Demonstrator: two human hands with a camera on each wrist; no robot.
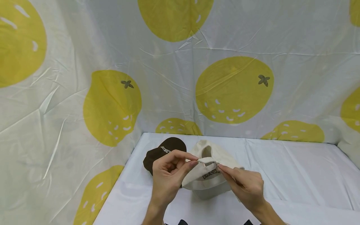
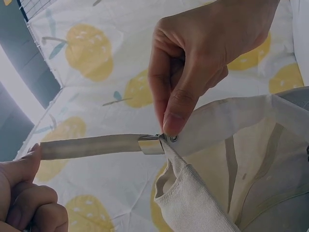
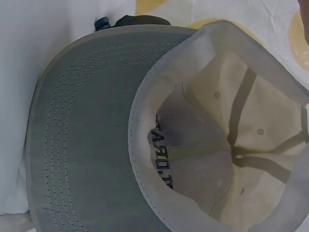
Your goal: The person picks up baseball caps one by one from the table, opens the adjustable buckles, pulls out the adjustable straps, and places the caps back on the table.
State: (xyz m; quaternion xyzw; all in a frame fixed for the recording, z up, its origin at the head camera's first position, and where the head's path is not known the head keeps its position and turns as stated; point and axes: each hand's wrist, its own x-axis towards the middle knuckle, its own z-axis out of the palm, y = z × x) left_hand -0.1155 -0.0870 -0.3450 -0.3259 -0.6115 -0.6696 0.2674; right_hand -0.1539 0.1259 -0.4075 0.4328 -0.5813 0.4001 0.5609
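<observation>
A cream baseball cap [image 1: 222, 154] is held up with its inside facing me, dark lettering visible inside it. Between thumb and index finger, my left hand [image 1: 167, 179] pinches the free end of its back strap [image 2: 91, 147]. The right hand [image 1: 247, 187] pinches the cap by the metal buckle [image 2: 151, 145], thumb pressed near a small eyelet. Stretched nearly straight, the strap runs from the buckle to the left fingertips. The right wrist view shows the grey-green underside of the brim [image 3: 101, 130]; neither hand's grip shows there.
A dark brown cap [image 1: 171, 145] with pale lettering lies on the white-covered table [image 1: 281, 175], left of and behind the cream cap. White cloth with yellow fruit prints [image 1: 233, 90] hangs at the back and left side.
</observation>
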